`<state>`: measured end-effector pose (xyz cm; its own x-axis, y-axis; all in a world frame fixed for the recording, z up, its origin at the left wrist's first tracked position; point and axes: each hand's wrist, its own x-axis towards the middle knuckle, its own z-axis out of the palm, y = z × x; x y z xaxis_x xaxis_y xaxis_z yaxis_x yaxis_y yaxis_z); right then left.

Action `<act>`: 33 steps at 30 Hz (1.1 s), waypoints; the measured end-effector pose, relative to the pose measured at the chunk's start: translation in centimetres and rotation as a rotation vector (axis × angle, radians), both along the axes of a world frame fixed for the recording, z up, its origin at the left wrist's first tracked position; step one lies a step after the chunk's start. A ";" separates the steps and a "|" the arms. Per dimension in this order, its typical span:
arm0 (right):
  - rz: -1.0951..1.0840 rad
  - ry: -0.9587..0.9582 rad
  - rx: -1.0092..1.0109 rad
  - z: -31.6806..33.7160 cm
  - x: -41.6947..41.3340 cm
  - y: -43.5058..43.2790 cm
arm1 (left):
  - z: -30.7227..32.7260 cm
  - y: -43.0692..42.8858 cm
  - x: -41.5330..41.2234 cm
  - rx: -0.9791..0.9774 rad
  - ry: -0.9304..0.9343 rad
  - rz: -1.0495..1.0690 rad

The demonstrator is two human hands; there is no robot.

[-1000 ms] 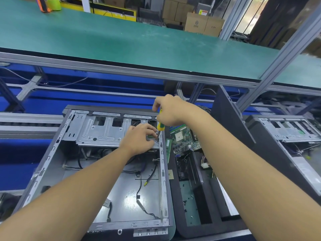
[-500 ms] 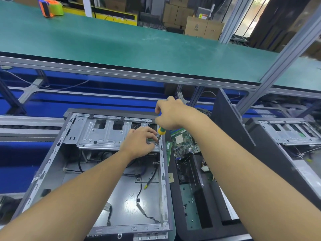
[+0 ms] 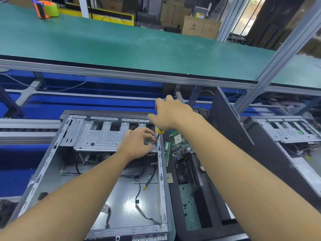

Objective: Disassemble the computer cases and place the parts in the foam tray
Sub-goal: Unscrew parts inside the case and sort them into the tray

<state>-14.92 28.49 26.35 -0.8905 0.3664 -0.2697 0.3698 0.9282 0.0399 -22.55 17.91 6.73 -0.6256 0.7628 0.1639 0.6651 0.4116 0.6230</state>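
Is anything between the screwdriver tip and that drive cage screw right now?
Nothing visible does. The screwdriver, held by the right hand, runs straight down to the screw on the drive cage. The left hand rests right beside the screw, not over it.

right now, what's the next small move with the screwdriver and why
Probably turn the screwdriver with the right hand to back the screw out: its tip sits on that screw in the drive bracket, and the left hand rests right beside it.
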 end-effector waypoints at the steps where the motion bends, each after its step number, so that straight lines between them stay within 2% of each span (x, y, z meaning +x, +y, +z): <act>1: -0.022 0.025 0.039 -0.1 0.1 -0.1 | 0.1 0.0 0.0 -0.003 -0.002 0.000; 5: 0.025 0.092 0.114 -0.4 0.4 -0.3 | 0.2 0.0 0.1 -0.022 -0.005 -0.005; 11: 0.057 -0.033 -0.080 0.5 0.4 0.0 | 0.3 -0.1 0.1 -0.020 -0.004 -0.007; 14: 0.019 -0.024 0.014 0.2 0.3 0.0 | 0.2 0.0 0.1 -0.012 -0.009 -0.005; 18: 0.048 0.106 0.133 -0.3 0.6 -0.3 | 0.4 -0.1 0.2 -0.021 -0.016 -0.002; 23: 0.075 0.002 -0.097 0.4 0.6 0.1 | 0.3 0.0 0.2 -0.007 -0.032 0.006; 26: 0.029 0.007 0.016 0.2 0.5 0.0 | 0.2 0.1 0.1 0.010 -0.037 0.003; 29: 0.034 0.125 0.095 -0.3 0.7 -0.2 | 0.3 0.1 0.1 0.000 -0.032 -0.001; 33: 0.078 0.113 -0.011 -0.3 0.9 -0.1 | 0.3 0.1 0.1 0.001 -0.027 0.005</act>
